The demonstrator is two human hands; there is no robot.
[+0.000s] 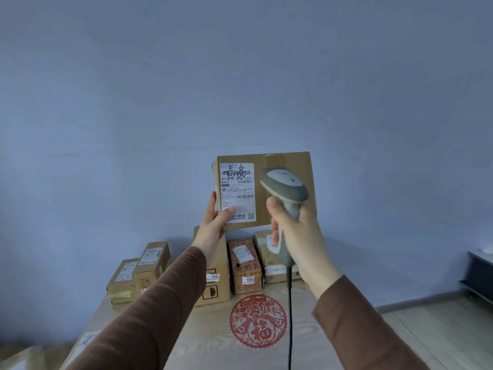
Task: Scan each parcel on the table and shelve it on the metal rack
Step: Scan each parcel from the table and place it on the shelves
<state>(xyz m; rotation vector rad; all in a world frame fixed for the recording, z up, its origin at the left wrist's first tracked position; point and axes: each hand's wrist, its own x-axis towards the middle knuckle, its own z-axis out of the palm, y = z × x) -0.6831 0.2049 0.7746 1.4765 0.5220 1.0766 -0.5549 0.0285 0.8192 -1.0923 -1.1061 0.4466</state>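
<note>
Held parcel: a brown cardboard box (282,169) is raised upright in front of the blue wall, above the table, its labelled face turned toward the camera.
Label: a white shipping label (237,192) covers the left part of that face, with printed barcodes, a small QR code near the bottom and handwritten black characters across the top.
Left hand: the left hand (214,222) grips the box at its lower left corner, thumb pressed on the label's lower edge, fingers behind the left side.
Right hand: the right hand (298,236) is curled tightly round the handle of a grey barcode scanner (284,182), index finger at the front of the handle.
Scanner: its head overlaps the right half of the box face in the view; whether it touches the box cannot be told. A black cable (290,316) hangs straight down from the handle.
Sleeves: both forearms wear brown sleeves (160,303).
Table: a light wood-grain table (208,343) carries a red round paper-cut emblem (258,320).
Other parcels: several cardboard boxes stand along the table's far edge, one tagged 1042 (213,279), one printed box tagged 4068 (246,265), two stacked at the left (152,260).
Rack: not seen in this view.
</note>
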